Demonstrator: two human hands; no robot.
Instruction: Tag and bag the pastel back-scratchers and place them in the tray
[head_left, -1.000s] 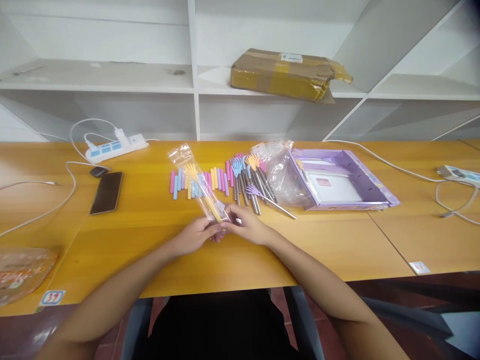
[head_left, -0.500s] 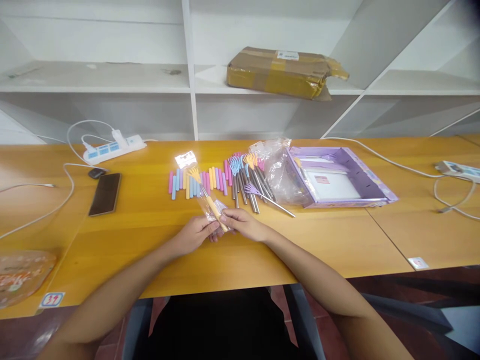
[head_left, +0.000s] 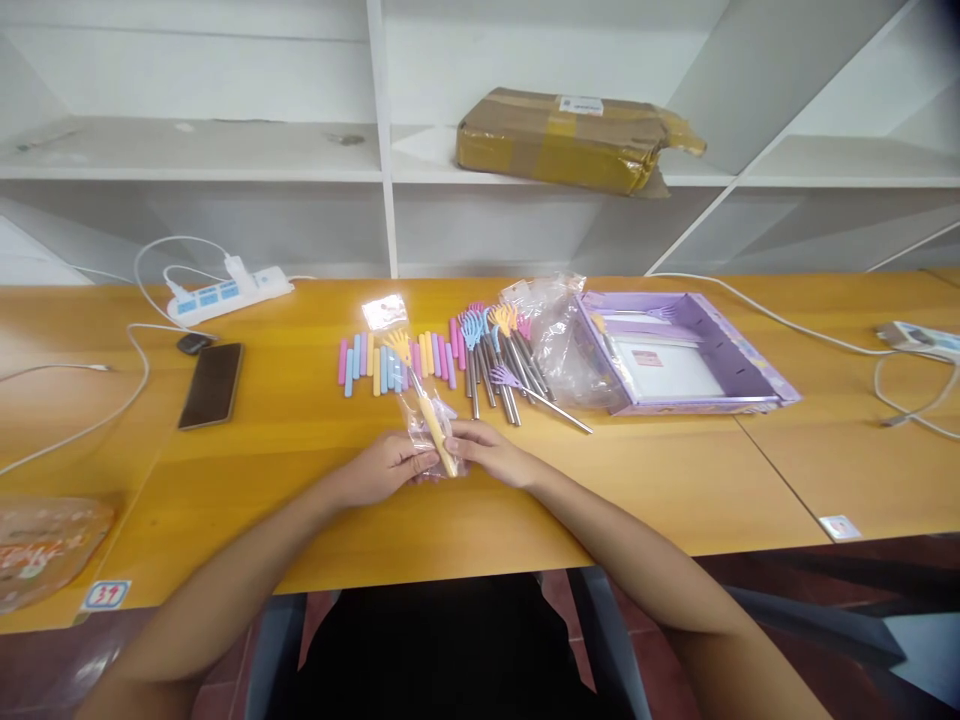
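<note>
A back scratcher with a yellow claw head, metal rod and yellow handle lies in a clear plastic bag with a white header card. My left hand pinches the bag's lower left side. My right hand grips the lower right, its thumb against the yellow handle. Beyond the hands lie rows of pastel handle tubes. To their right is a pile of metal-rod back scratchers with coloured claw heads; a purple-headed back scratcher rests across the front.
A purple open box and crumpled clear plastic bags stand right of the pile. Left are a phone, a power strip with cables and an orange-tinted plastic package. A taped carton sits on the shelf.
The bagged back scratcher has turned slightly more upright, and its handle end sits a little lower between my hands. Both hands keep hold; the view has shifted slightly.
</note>
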